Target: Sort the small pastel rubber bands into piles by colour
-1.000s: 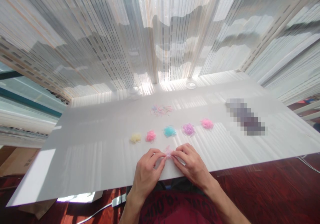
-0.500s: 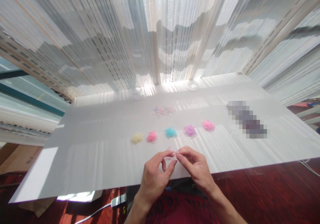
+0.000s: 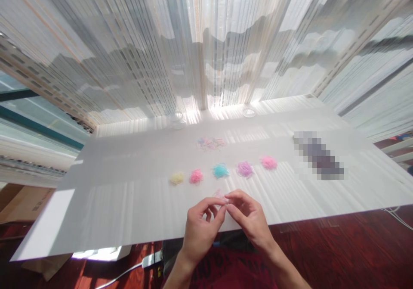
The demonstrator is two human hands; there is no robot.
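Over the near edge of the table, my left hand [image 3: 202, 225] and my right hand [image 3: 251, 215] meet at the fingertips. Each pinches with thumb and forefinger; whatever lies between them is too small to make out. Just beyond the fingertips is a small pale pink heap [image 3: 218, 193] of thin pieces, partly hidden by my fingers. Farther out runs a row of small heaps of thin strands: yellow [image 3: 177, 178], coral pink [image 3: 196, 176], teal [image 3: 220, 170], purple [image 3: 245, 169] and light pink [image 3: 269, 162]. Behind them lies a loose mixed-colour heap [image 3: 211, 143].
The white table [image 3: 129, 203] reaches back to sheer striped curtains [image 3: 200, 43]. A clear round dish [image 3: 249, 113] and another clear container [image 3: 177, 117] stand at its far edge. A blurred-out dark object [image 3: 319, 155] lies at right. Below left are a cardboard box [image 3: 26, 205] and a white cable [image 3: 121, 276].
My left thumb has risen to meet its forefinger; before, the two were apart. Both hands' fingertips have come closer together. The heaps have stayed where they were.
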